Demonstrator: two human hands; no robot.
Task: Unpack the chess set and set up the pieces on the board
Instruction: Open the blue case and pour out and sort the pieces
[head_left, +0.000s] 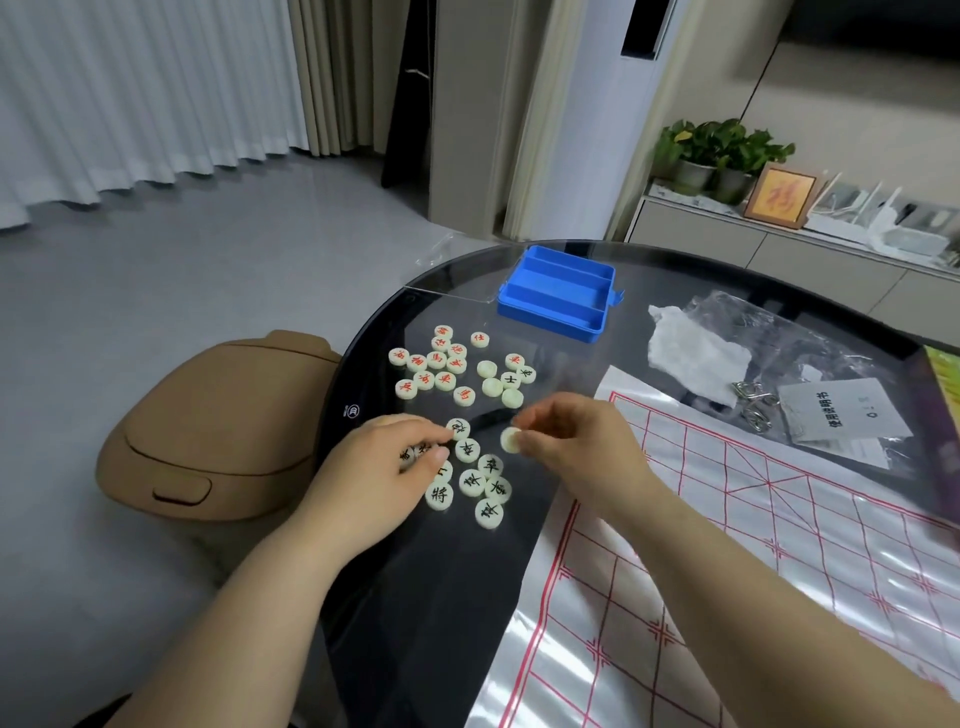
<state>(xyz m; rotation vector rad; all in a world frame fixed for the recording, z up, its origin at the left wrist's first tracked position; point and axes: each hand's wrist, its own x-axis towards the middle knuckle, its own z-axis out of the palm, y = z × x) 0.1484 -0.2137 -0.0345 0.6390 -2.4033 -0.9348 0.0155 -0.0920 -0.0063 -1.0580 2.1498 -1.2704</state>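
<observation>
Round cream chess pieces lie on the dark glass table (415, 597). A cluster with red characters (431, 364) sits further away, and a cluster with black characters (480, 483) lies near my hands. My right hand (566, 447) pinches one blank-side cream piece (510, 440) just above the table. My left hand (384, 467) rests on the black-marked cluster, its fingertips touching a piece (459, 428) and covering a few others. The plastic board sheet with red grid lines (753, 545) lies to the right. The blue plastic box (558, 293) stands open beyond the pieces.
A crumpled white tissue (696, 351), clear plastic bags (810, 353), a metal ring puzzle (756, 410) and an instruction leaflet (841, 410) lie at the back right. A tan bin (218, 431) stands on the floor left of the table edge.
</observation>
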